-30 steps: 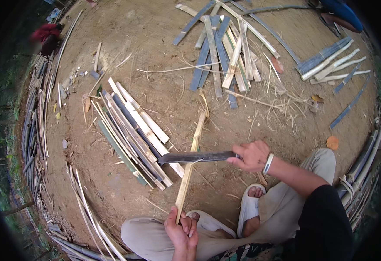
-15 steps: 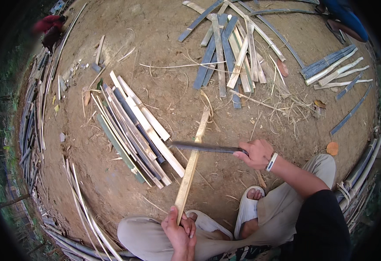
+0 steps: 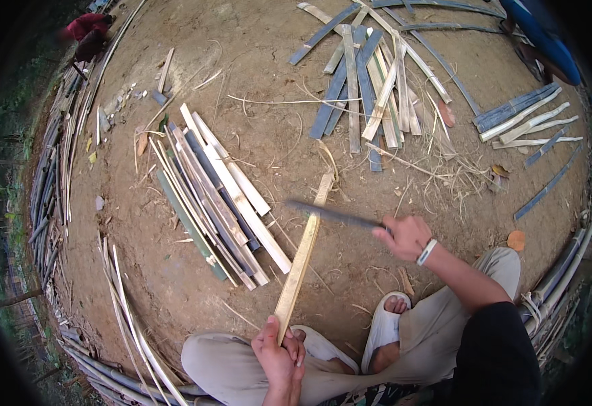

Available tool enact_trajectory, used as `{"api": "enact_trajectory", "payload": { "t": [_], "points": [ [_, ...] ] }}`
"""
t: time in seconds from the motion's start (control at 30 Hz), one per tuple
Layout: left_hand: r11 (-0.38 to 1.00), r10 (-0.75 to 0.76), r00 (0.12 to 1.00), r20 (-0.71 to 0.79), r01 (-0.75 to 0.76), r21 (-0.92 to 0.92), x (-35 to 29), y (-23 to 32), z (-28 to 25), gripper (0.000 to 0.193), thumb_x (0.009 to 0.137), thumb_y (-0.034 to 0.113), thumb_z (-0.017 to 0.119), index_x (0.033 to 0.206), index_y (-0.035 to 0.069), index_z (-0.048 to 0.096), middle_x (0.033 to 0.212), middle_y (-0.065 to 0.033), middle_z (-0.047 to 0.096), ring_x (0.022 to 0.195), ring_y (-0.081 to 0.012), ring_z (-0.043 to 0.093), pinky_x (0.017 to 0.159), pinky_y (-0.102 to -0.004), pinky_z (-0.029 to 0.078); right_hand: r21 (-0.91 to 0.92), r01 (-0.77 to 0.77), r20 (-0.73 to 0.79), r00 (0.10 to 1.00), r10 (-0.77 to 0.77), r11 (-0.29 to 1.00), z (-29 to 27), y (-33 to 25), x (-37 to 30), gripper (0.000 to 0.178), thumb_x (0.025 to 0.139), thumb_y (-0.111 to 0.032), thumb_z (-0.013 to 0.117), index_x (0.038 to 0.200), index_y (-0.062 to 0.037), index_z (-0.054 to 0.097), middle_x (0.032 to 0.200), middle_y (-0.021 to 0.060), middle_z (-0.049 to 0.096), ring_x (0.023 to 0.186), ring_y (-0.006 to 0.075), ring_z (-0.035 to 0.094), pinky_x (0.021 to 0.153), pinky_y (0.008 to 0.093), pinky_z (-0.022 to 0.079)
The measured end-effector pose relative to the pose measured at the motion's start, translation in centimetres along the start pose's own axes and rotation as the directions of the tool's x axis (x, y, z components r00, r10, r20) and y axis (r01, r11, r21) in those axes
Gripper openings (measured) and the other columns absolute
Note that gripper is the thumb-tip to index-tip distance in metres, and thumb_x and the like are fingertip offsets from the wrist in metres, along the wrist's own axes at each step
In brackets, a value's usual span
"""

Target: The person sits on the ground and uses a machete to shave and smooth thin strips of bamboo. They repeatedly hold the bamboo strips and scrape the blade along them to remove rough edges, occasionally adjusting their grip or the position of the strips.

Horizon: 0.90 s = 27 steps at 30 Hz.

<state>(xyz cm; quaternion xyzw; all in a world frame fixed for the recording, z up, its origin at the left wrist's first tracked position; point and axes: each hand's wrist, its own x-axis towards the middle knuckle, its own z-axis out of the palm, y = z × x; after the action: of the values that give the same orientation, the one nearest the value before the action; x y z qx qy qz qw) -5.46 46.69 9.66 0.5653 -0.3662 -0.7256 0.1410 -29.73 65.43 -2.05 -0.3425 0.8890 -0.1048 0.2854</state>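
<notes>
The left hand's (image 3: 279,352) fingers are curled closed around the near end of a pale strip (image 3: 299,264), which slants away above the dirt. The right hand's (image 3: 407,238) fingers wrap a knife's (image 3: 350,218) handle, its blurred blade crossing the strip's far part. Slats (image 3: 242,205) lie left; another pile (image 3: 352,95) lies beyond.

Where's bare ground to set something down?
Bare dirt left of the far strip pile; another patch between shavings and orange leaf. Crowded: near bundle, and beside it, the left hand's strip, crossed in view by the right hand's knife.
</notes>
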Motion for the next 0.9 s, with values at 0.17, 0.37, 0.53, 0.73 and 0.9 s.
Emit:
{"api": "enact_trajectory", "payload": {
  "t": [0.17,0.37,0.53,0.73,0.9],
  "points": [
    [0.999,0.003,1.0,0.002,-0.003,0.043,-0.3,0.1,0.4,0.041,0.1,0.025,0.046,0.066,0.002,0.046,0.039,-0.0006,0.03,0.027,-0.0109,0.023,0.026,-0.0268,0.02,-0.001,-0.187,-0.072,0.98,0.186,0.982,1.2,2.1,1.6,0.051,0.096,-0.054,0.04,0.098,-0.0064,0.058,0.065,0.021,0.063,0.064,0.0423,0.064,0.06,0.0528,0.051],
    [0.996,-0.016,1.0,-0.012,0.017,0.083,-0.2,-0.1,-0.1,0.045,0.101,0.026,0.047,0.063,0.002,0.045,0.037,-0.0034,0.032,0.029,-0.0131,0.031,0.028,-0.0262,0.027,-0.053,-0.045,-0.084,0.996,0.04,0.998,1.0,1.2,-0.1,0.054,0.096,-0.053,0.039,0.097,-0.0033,0.059,0.067,0.024,0.063,0.067,0.0443,0.064,0.065,0.0544,0.051],
    [0.991,0.0,0.999,0.041,-0.005,0.132,-0.4,-0.4,-0.6,0.042,0.101,0.027,0.048,0.068,0.002,0.046,0.048,-0.0077,0.045,0.03,-0.0109,0.034,0.028,-0.0263,0.028,0.073,-0.217,-0.02,0.976,0.219,0.974,0.2,0.6,0.1,0.053,0.098,-0.05,0.038,0.095,-0.0011,0.058,0.067,0.0254,0.062,0.07,0.0461,0.063,0.067,0.055,0.05],
    [0.993,-0.035,0.998,0.047,0.029,0.11,-0.1,-0.7,-0.7,0.041,0.101,0.029,0.05,0.072,0.0,0.048,0.058,-0.0109,0.052,0.03,-0.0098,0.035,0.029,-0.0258,0.03,0.099,-0.23,-0.063,0.969,0.237,0.968,1.4,1.3,0.9,0.05,0.098,-0.049,0.038,0.093,-0.003,0.057,0.066,0.0244,0.061,0.068,0.0467,0.062,0.065,0.0545,0.05],
    [0.984,-0.016,1.0,0.015,0.013,0.18,-0.1,-1.4,-1.7,0.038,0.1,0.03,0.052,0.079,-0.001,0.054,0.058,-0.0092,0.053,0.032,-0.0085,0.036,0.03,-0.0247,0.03,0.017,0.192,-0.1,0.977,-0.189,0.981,1.1,-1.3,-1.0,0.048,0.096,-0.052,0.041,0.092,-0.0067,0.058,0.062,0.0208,0.061,0.063,0.0427,0.063,0.059,0.0525,0.051]
  ]
}}
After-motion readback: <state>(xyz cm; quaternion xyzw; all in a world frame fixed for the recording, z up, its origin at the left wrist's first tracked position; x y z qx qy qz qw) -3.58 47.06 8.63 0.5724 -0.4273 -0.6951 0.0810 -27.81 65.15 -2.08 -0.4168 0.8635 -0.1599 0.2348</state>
